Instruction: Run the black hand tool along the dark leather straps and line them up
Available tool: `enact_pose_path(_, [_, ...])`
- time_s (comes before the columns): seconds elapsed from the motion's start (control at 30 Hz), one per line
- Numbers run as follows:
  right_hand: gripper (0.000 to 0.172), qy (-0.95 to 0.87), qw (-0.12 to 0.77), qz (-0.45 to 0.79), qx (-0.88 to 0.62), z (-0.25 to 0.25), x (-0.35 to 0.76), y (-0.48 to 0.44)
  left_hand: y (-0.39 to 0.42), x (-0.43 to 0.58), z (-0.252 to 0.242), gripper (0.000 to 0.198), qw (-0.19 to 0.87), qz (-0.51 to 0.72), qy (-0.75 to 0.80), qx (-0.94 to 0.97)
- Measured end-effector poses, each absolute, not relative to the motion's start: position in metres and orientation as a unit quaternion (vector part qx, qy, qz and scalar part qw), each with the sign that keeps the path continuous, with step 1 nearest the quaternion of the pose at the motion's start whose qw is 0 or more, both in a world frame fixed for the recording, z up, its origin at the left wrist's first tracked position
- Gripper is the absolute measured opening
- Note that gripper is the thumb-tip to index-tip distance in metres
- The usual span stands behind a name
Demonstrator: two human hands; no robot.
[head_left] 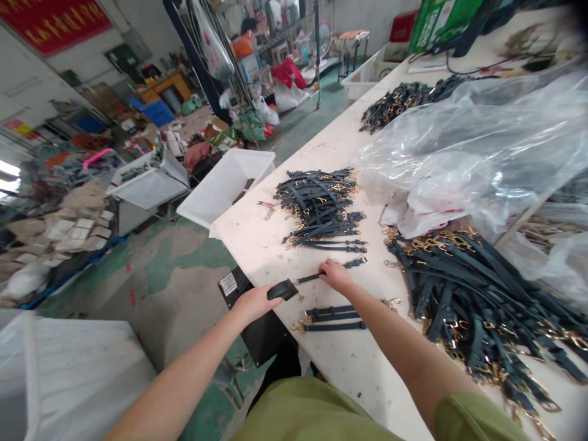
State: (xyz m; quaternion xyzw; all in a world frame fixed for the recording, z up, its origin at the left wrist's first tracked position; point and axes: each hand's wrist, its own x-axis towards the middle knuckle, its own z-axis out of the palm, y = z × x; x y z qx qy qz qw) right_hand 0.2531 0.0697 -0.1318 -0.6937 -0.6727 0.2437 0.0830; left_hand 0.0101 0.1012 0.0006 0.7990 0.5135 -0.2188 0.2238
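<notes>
My left hand point(253, 302) is closed on a small black tool point(283, 290) at the near edge of the white table point(257, 242). My right hand point(335, 274) pinches a dark strap point(337, 269) that lies flat and runs from the tool to the right. Two more dark straps with gold clasps point(333, 320) lie just in front of my right forearm. A neat pile of straps point(324, 208) sits beyond my hands. A large heap of straps with gold clasps point(482, 300) spreads to the right.
Crumpled clear plastic bags point(478, 147) cover the table's right side, with another strap pile point(399, 101) further back. A white plastic bin point(225, 187) stands at the table's left end. A black box point(261, 324) hangs below the table edge. Cluttered floor and shelves lie beyond.
</notes>
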Motion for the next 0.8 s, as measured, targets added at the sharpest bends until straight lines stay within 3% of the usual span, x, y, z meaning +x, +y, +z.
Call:
enact_pose_path(0.2, [0.017, -0.742, 0.037, 0.165, -0.649, -0.126, 0.238, 0.044, 0.066, -0.026, 0.012, 0.052, 0.235, -0.212, 0.536, 0.783])
enact_pose_path(0.3, [0.023, -0.737, 0.029, 0.178, -0.652, -0.129, 0.234, 0.031, 0.06, -0.02, 0.009, 0.052, 0.239, -0.212, 0.53, 0.786])
enact_pose_path(0.8, [0.019, -0.703, 0.067, 0.225, -0.671, -0.135, 0.236, 0.032, 0.079, 0.032, -0.016, 0.052, 0.198, -0.231, 0.501, 0.81])
